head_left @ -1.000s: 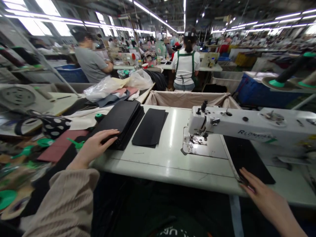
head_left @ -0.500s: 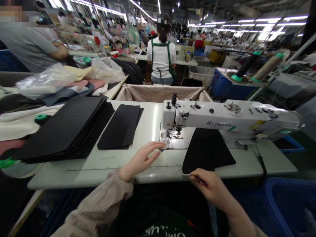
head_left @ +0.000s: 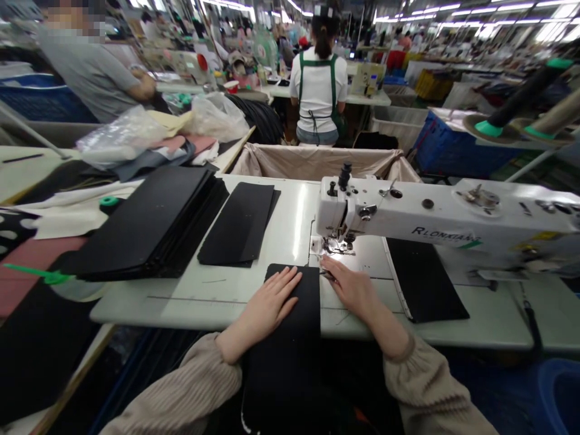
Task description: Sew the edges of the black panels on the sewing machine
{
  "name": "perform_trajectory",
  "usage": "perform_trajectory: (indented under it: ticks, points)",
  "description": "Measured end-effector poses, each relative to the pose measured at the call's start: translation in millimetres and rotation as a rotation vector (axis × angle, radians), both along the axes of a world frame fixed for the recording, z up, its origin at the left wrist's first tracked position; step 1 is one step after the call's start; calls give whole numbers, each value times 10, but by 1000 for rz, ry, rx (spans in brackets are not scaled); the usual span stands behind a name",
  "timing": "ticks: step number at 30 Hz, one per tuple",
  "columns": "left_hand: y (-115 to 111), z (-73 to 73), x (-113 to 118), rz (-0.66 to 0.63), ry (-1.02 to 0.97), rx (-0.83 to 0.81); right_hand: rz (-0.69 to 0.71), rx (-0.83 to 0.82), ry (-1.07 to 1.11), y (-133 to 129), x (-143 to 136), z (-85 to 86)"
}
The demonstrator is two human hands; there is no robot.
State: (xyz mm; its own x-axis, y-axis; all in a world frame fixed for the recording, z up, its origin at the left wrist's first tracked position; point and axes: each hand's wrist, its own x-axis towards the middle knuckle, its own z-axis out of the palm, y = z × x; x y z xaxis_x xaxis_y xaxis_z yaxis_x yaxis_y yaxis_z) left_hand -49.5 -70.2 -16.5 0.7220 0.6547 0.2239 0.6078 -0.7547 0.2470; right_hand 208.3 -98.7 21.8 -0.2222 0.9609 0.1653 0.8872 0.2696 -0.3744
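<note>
A long black panel (head_left: 294, 338) lies in front of the sewing machine (head_left: 389, 208), its far end on the table and its near end over my lap. My left hand (head_left: 274, 299) rests flat on it, fingers stretched out. Beside the panel's right edge, just before the presser foot (head_left: 339, 246), is my right hand (head_left: 351, 289). Its fingers are closed round a small dark metal tool, mostly hidden by them. Another black panel (head_left: 428, 281), with a pale strip along its left edge, lies under the machine arm to the right.
A tall stack of black panels (head_left: 145, 220) stands at the left, with a smaller pile (head_left: 238, 223) beside it. Behind the table is a cloth-lined bin (head_left: 326, 160). Thread cones (head_left: 521, 103) stand at right. Two people (head_left: 319, 90) work beyond.
The view has shifted right. My right hand has let go of the strip-edged panel, which now lies farther right, and moved to the presser foot. Another panel is now under my left hand.
</note>
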Motion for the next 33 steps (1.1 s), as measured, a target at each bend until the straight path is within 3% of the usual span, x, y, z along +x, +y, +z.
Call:
perform_trajectory:
  ticks: [4, 11, 33]
  points:
    - [260, 123, 37, -19, 45, 24, -74, 10, -234, 138, 32, -151]
    - [650, 178, 430, -188, 19, -19, -208, 73, -274, 63, 50, -283]
    - [691, 216, 471, -219, -12, -75, -169, 46, -328, 94, 41, -229]
